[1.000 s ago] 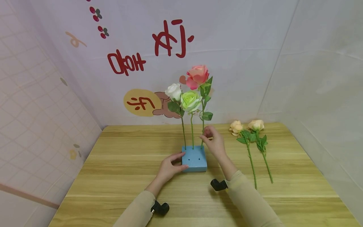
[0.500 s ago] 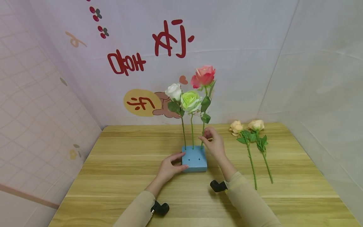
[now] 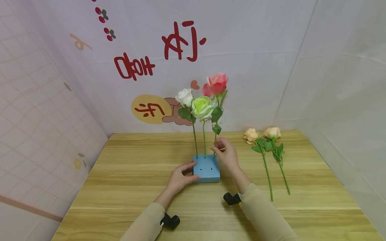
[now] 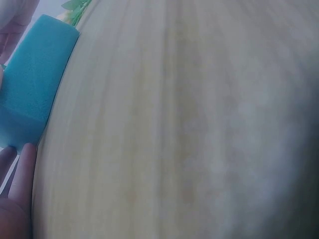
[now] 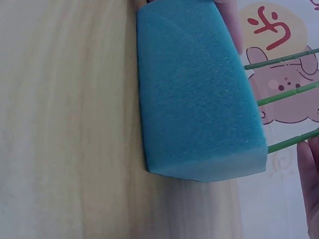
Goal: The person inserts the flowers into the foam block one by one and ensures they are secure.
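Note:
A blue foam block (image 3: 206,172) lies on the table, filling much of the right wrist view too. My left hand (image 3: 178,179) grips its left side, thumb at the front corner, fingers toward the back. Three roses stand in its back row: a white rose (image 3: 184,97) at left, a light green rose (image 3: 202,107) in the middle and a pink rose (image 3: 217,84) at right. Just above the block, my right hand (image 3: 228,154) pinches the pink rose's stem (image 5: 294,142) between thumb and fingers. Two small holes show in the block's front half.
To the right, two cream roses (image 3: 272,133) with long green stems lie on the wooden table (image 3: 135,154). A white printed cloth (image 3: 250,67) hangs behind the table. Black wrist cameras (image 3: 231,198) stick out from both forearms.
The pink rose has turned, its head shifting right and then sinking slightly. My right hand has moved down a little with the stem. The left hand and block stay still.

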A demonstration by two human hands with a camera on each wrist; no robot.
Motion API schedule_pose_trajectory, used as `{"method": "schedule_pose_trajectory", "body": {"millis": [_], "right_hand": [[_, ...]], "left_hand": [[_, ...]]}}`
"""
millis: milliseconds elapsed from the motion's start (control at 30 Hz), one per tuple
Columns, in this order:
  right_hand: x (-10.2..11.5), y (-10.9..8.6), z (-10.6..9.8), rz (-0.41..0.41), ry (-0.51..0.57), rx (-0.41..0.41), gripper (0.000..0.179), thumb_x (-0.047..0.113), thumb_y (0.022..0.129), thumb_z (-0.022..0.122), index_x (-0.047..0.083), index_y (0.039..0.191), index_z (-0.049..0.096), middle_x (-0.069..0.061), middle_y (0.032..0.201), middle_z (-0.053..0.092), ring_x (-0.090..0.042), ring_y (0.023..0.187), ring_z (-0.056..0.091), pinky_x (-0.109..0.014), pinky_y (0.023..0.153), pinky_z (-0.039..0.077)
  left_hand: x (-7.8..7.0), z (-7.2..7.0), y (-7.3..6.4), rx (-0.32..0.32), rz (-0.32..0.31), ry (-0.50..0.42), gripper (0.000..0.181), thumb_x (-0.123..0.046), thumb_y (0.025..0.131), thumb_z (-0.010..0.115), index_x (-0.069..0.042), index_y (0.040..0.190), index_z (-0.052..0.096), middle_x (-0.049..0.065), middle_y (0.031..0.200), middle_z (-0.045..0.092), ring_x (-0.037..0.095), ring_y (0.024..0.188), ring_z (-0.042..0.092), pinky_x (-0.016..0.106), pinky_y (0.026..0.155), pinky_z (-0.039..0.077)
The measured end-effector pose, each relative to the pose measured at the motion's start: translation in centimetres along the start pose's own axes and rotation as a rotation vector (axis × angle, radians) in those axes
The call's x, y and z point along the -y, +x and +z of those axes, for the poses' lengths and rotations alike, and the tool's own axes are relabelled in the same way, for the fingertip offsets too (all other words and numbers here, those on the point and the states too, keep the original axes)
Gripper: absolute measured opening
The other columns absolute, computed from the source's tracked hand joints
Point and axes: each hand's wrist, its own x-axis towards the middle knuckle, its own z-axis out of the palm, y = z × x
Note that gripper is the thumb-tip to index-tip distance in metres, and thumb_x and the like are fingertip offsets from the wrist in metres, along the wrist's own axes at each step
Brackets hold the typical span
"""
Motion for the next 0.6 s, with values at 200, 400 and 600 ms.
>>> {"method": "schedule_pose_trajectory", "body": {"millis": [200,400,600], "right_hand": [[-0.29,-0.29,0.08,-0.006,0.004,0.003,0.021,0.007,0.086,0.078,0.009,0.087,0.057,-0.004,0.077,0.059,-0.019,0.073,0.06,-0.03,0.063,0.054],[-0.58,-0.38,0.17,0.004,-0.014,0.009,0.019,0.007,0.085,0.079,0.008,0.089,0.06,-0.004,0.079,0.06,-0.019,0.075,0.061,-0.033,0.066,0.056],[-0.68,-0.43,0.23,0.004,-0.014,0.013,0.019,0.007,0.085,0.079,0.008,0.091,0.061,-0.005,0.08,0.061,-0.021,0.077,0.062,-0.037,0.068,0.057]], "left_hand": [[-0.13,0.04,-0.07,-0.003,-0.002,0.004,0.057,-0.009,0.083,0.082,-0.001,0.135,0.061,0.022,0.133,0.058,0.037,0.117,0.059,0.028,0.086,0.055],[-0.19,0.06,-0.1,-0.005,-0.003,0.006,0.056,-0.009,0.083,0.082,-0.001,0.134,0.061,0.022,0.133,0.058,0.037,0.117,0.059,0.028,0.085,0.055],[-0.21,0.04,-0.05,-0.006,0.002,0.003,0.056,-0.008,0.082,0.082,-0.001,0.134,0.061,0.022,0.133,0.058,0.037,0.117,0.059,0.027,0.085,0.055]]}}
